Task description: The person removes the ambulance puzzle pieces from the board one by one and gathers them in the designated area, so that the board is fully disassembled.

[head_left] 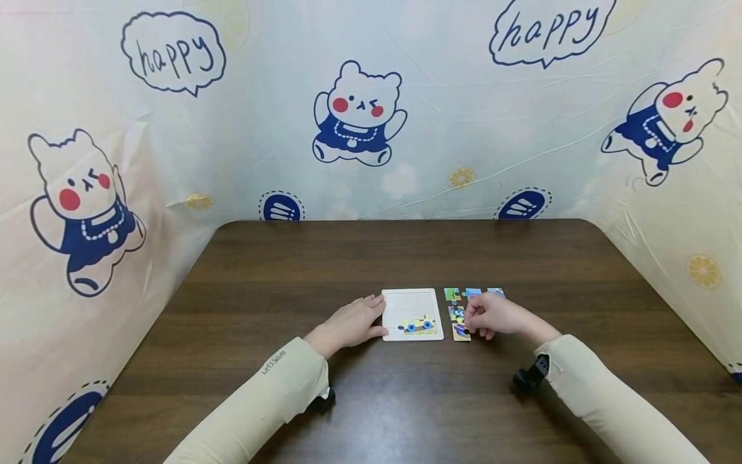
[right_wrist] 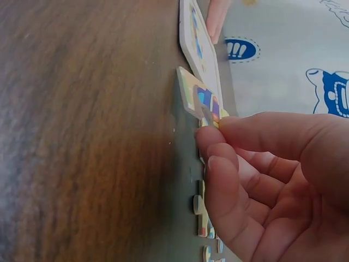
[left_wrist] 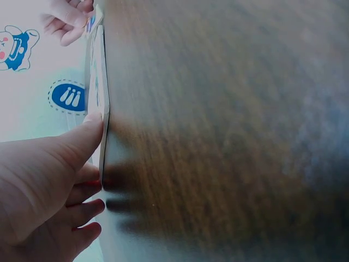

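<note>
A white square puzzle tray (head_left: 408, 309) lies on the table, with a yellow vehicle picture with blue wheels (head_left: 418, 325) along its lower part. My left hand (head_left: 355, 324) rests at the tray's left edge, fingers and thumb spread. In the left wrist view, the thumb (left_wrist: 90, 131) touches the tray's rim. My right hand (head_left: 493, 314) is just right of the tray. It pinches a puzzle piece (right_wrist: 199, 97) between thumb and curled fingers, and the piece tilts up in the right wrist view. Loose puzzle pieces (head_left: 452, 294) lie beside and partly under that hand.
The brown wooden table (head_left: 371, 399) reaches back to a printed curtain (head_left: 435, 129) with bears and lettering. Loose pieces (right_wrist: 203, 218) sit in rows right of the tray. Black wrist cameras (head_left: 530, 375) hang under both sleeves.
</note>
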A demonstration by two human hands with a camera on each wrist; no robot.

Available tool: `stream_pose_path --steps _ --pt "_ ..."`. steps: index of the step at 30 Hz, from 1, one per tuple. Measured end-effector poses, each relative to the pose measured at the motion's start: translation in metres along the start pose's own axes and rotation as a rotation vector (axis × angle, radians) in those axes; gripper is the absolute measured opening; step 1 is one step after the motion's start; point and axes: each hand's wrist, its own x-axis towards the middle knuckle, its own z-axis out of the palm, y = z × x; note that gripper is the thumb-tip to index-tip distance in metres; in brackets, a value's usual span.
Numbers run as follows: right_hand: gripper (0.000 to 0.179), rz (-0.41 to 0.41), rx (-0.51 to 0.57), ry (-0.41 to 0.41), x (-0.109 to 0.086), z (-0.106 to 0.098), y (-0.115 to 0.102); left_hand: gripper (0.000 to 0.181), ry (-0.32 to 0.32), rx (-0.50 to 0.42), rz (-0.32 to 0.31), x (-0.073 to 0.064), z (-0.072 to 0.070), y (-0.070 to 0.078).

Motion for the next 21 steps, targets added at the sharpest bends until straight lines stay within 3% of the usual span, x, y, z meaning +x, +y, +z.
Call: stream_pose_path --steps 7,21 --pt "0.009 0.008 0.007 -0.015 0.0006 0.0016 0.002 0.052 0.002 0.003 0.006 -0.0002 0.0001 -0.0002" --pt "0.014 0.096 -0.093 -0.017 0.0057 0.0042 -0.0025 0.053 -0.002 0.01 -0.002 0.0002 0.001 -0.0004"
